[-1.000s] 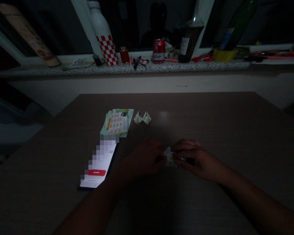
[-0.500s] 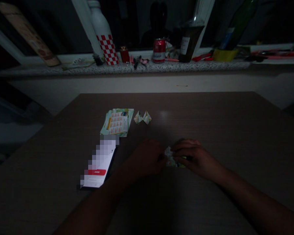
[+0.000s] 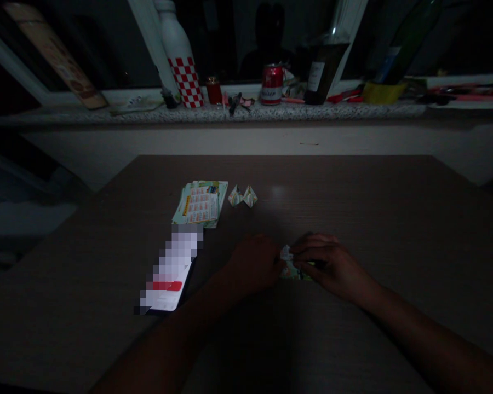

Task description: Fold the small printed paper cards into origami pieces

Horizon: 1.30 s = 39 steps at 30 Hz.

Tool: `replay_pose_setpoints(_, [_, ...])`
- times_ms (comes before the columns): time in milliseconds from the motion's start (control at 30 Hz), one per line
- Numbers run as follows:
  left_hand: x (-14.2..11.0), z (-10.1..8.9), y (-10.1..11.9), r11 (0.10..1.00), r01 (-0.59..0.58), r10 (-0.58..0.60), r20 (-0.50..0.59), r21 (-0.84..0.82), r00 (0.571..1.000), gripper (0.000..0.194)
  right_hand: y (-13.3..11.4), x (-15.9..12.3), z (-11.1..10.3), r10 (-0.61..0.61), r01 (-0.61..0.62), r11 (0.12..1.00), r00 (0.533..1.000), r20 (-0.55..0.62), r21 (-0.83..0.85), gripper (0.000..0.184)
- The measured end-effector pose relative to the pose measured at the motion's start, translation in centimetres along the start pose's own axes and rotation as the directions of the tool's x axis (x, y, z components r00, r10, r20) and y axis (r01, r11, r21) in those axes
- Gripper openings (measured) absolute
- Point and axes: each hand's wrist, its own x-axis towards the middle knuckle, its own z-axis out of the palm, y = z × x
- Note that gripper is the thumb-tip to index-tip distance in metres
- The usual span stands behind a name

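Between my hands lies a small piece of printed paper [image 3: 288, 271], green and white, partly folded and flat on the table. My left hand [image 3: 254, 265] is closed at its left edge, with the fingertips in deep shadow. My right hand [image 3: 331, 262] has its fingers bent together on the right part of the paper, the thumb low and the index finger above it. Fingers cover much of the sheet. Farther off stands a folded paper shape [image 3: 242, 197] with two pointed ends. To its left is a stack of printed paper sheets [image 3: 201, 205].
A lit phone [image 3: 166, 285] lies left of my left forearm on the dark wooden table [image 3: 353, 202]. Behind, the stone windowsill [image 3: 287, 112] bears a red-checked white bottle [image 3: 187, 79], a red can [image 3: 271, 85], a dark bottle [image 3: 318, 76] and a yellow container [image 3: 382, 90].
The view has shifted slightly, so everything sits a little farther right. My left fingers and the paper have changed slightly; its upper, pale part shows smaller now.
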Motion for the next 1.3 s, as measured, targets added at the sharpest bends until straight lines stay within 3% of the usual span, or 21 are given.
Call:
replay_pose_setpoints(267, [0.3,-0.3,0.2,0.999,0.042,-0.043,0.041,0.007,0.998,0.025,0.2,-0.1,0.3,0.01,-0.01,1.0,1.0,-0.022,0.01,0.011])
replay_pose_setpoints(1300, [-0.2,0.2,1.2,0.996,0.086,-0.086,-0.01,-0.001,0.996,0.018,0.8,-0.2,1.0,0.015,-0.014,1.0,0.995,-0.1,0.012,0.005])
